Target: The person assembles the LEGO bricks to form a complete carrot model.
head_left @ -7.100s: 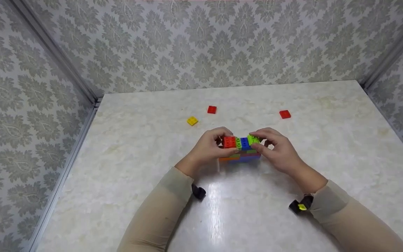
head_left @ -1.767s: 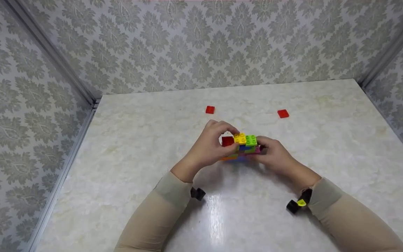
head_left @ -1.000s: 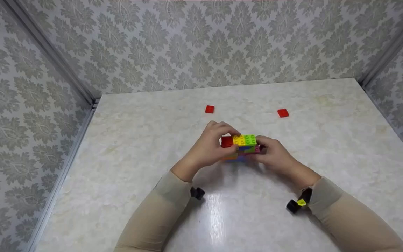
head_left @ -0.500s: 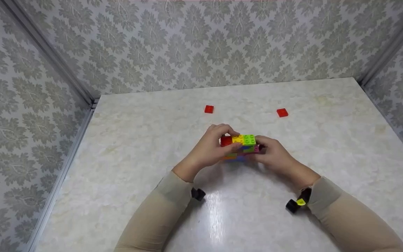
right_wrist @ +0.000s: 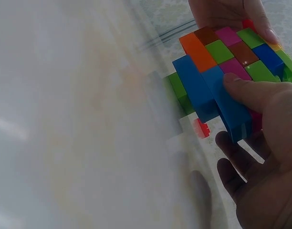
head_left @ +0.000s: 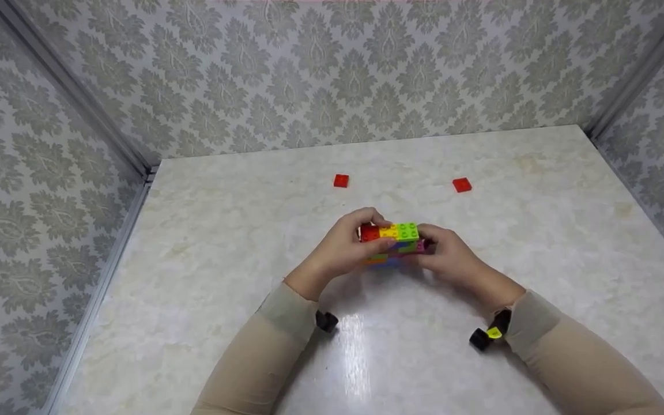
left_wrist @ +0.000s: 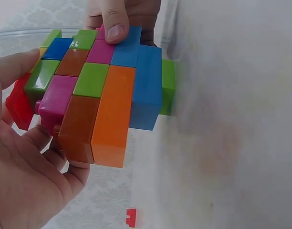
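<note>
Both hands hold a stack of coloured toy building bricks (head_left: 407, 231) above the table. On its top row, a yellow brick (head_left: 388, 231) sits against a light green one, with a red brick (head_left: 370, 233) at the left. My left hand (head_left: 343, 245) grips the upper left part, thumb and index finger on the yellow brick. In the left wrist view its other fingers reach behind the stack. My right hand (head_left: 453, 253) grips the lower right end; in the right wrist view its thumb (right_wrist: 251, 93) presses the face near a blue brick (right_wrist: 196, 88). The stack's far side is hidden.
Two loose red bricks lie farther back on the pale table (head_left: 222, 230), one red brick (head_left: 341, 181) behind the left hand and another red brick (head_left: 462, 184) to the right. Patterned walls (head_left: 320, 69) bound the table at the back and sides.
The yellow brick lay on the table 7.1 s ago; it now sits on the stack, flush with the light green brick. My right hand has moved from the top to the lower right end.
</note>
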The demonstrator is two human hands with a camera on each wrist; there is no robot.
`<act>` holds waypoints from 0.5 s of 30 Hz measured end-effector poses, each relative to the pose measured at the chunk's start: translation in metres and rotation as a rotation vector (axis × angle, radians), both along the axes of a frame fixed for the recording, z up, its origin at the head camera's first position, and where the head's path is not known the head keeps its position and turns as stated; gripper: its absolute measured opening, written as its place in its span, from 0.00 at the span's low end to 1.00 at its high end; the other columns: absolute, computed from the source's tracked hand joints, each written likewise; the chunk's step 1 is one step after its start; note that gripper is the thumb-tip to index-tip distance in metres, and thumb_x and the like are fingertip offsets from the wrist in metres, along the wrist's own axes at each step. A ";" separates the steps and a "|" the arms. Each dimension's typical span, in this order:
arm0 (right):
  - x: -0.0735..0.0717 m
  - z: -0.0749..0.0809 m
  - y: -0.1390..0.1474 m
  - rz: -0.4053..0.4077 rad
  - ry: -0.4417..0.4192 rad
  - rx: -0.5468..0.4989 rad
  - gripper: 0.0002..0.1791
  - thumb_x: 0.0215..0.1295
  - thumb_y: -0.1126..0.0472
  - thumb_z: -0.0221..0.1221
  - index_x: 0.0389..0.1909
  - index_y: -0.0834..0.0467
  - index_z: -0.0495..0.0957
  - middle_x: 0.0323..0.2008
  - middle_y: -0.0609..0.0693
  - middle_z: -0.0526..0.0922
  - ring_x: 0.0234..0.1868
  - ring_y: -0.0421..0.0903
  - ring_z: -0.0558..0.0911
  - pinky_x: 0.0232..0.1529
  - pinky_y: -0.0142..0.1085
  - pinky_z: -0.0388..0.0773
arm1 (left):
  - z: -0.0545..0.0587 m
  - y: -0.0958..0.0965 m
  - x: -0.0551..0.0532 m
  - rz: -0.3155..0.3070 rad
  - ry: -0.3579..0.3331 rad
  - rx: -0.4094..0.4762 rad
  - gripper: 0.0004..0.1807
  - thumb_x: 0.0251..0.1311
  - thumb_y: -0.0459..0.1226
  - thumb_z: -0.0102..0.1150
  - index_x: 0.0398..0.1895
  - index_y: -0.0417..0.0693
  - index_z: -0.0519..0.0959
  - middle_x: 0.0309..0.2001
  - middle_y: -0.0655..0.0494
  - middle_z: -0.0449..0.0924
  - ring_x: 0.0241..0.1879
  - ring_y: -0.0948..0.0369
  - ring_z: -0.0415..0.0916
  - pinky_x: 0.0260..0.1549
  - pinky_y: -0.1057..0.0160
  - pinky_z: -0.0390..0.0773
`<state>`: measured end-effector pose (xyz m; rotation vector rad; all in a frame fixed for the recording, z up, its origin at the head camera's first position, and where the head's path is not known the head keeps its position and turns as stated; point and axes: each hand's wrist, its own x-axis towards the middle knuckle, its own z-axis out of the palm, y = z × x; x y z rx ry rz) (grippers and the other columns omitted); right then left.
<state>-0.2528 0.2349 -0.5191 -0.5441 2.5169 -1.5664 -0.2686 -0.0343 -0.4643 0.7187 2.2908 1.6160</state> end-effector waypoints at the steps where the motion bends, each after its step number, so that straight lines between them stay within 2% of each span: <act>1: -0.001 -0.001 0.000 0.001 -0.003 -0.001 0.22 0.72 0.65 0.72 0.65 0.57 0.87 0.62 0.54 0.91 0.57 0.49 0.85 0.60 0.27 0.82 | -0.001 -0.001 0.000 0.002 -0.003 0.005 0.10 0.74 0.43 0.75 0.50 0.52 0.85 0.64 0.51 0.86 0.48 0.57 0.80 0.48 0.63 0.82; 4: -0.001 -0.001 -0.001 0.005 0.000 0.001 0.22 0.72 0.65 0.72 0.66 0.57 0.86 0.62 0.54 0.91 0.56 0.48 0.85 0.60 0.27 0.82 | -0.004 -0.002 0.001 -0.004 -0.013 0.033 0.11 0.75 0.43 0.75 0.52 0.50 0.84 0.66 0.50 0.85 0.49 0.58 0.82 0.49 0.65 0.84; 7: 0.000 -0.002 0.000 0.009 0.000 0.008 0.23 0.73 0.63 0.73 0.67 0.56 0.86 0.62 0.53 0.91 0.56 0.47 0.86 0.60 0.27 0.82 | -0.010 -0.003 0.000 -0.018 0.008 0.063 0.13 0.75 0.42 0.75 0.54 0.48 0.84 0.65 0.48 0.84 0.51 0.60 0.83 0.52 0.67 0.84; 11: 0.000 -0.001 0.000 0.010 0.004 0.006 0.24 0.74 0.60 0.75 0.68 0.55 0.85 0.63 0.53 0.90 0.58 0.46 0.86 0.62 0.29 0.83 | -0.016 -0.005 -0.005 -0.051 0.102 0.087 0.16 0.75 0.42 0.75 0.58 0.46 0.84 0.61 0.47 0.84 0.50 0.60 0.80 0.51 0.66 0.82; 15: 0.000 0.001 -0.001 -0.002 0.001 0.009 0.25 0.73 0.59 0.75 0.69 0.56 0.85 0.63 0.53 0.91 0.58 0.45 0.86 0.62 0.29 0.82 | -0.019 -0.011 -0.014 -0.077 0.181 0.090 0.21 0.79 0.52 0.69 0.62 0.48 0.86 0.61 0.46 0.85 0.52 0.58 0.77 0.54 0.63 0.78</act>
